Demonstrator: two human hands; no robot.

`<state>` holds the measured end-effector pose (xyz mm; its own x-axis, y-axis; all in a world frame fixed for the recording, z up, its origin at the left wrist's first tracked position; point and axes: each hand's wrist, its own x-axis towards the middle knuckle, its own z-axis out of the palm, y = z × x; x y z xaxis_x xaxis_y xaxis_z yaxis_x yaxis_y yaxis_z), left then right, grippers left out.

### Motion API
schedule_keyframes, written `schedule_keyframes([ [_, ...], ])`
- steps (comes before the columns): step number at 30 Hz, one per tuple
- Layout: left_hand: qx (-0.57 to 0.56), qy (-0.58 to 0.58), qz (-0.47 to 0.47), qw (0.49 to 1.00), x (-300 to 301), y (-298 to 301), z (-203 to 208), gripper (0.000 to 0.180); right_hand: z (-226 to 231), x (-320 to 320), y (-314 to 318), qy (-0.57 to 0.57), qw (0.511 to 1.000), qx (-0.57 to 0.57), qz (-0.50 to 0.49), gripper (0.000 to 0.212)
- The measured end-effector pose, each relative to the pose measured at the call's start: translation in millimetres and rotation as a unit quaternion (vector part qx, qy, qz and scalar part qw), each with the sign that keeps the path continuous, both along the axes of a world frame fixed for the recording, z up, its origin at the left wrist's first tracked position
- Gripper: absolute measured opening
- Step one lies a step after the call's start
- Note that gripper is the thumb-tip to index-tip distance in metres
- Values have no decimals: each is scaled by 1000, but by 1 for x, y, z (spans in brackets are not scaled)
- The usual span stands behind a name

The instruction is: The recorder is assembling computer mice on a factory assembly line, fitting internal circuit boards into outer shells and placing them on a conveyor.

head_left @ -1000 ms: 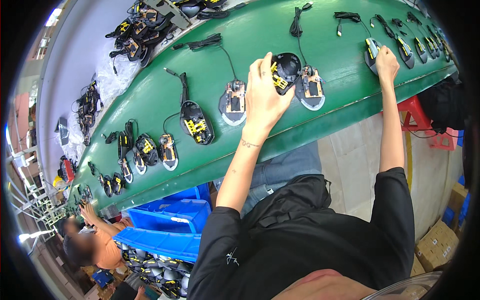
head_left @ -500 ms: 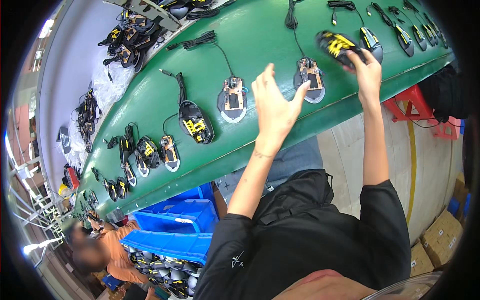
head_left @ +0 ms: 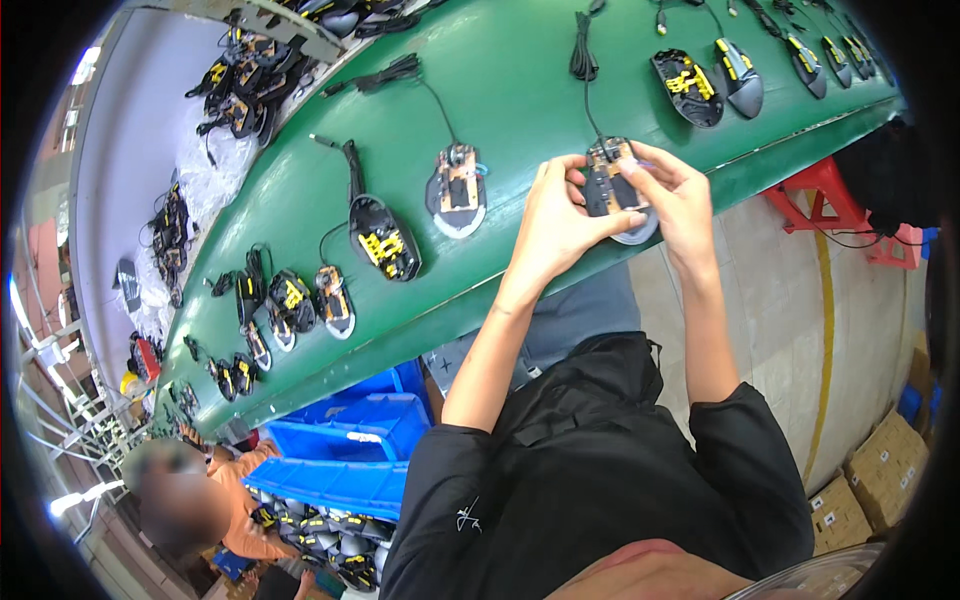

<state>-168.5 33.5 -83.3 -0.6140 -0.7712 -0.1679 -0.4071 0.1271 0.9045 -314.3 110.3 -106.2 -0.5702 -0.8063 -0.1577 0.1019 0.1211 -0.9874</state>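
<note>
An opened computer mouse [head_left: 607, 190], its brown circuit board bare, lies on the green table [head_left: 530, 110] with its cable running away from me. My left hand [head_left: 556, 222] grips it from the left, thumb along the near end and fingertips at the left edge. From the right, my right hand [head_left: 676, 205] has its thumb on the board and fingers around the far right side. Just beyond that hand lies a black mouse shell [head_left: 688, 90], yellow inner parts facing up. Another opened mouse [head_left: 460, 190] with a bare board rests to the left.
More mouse parts, including a shell with yellow inside [head_left: 384, 240], line the table to the left. Assembled mice [head_left: 740, 80] lie to the right. Blue crates [head_left: 350, 430] stand below the near edge. A person in orange [head_left: 245, 510] is at lower left; a red stool [head_left: 825, 195] stands right.
My right hand has set the black shell down on the table and come left to the opened mouse. My left hand has lowered onto the same mouse and closed around its side.
</note>
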Motion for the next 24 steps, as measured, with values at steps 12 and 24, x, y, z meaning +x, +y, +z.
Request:
schedule_keyframes([
  [12,481,471,124,729,39,24,-6,47,36,47,20,187,980,-32,68,29],
  [24,471,443,194,738,43,40,-5,38,38,91,12,329,940,-77,-38,22],
])
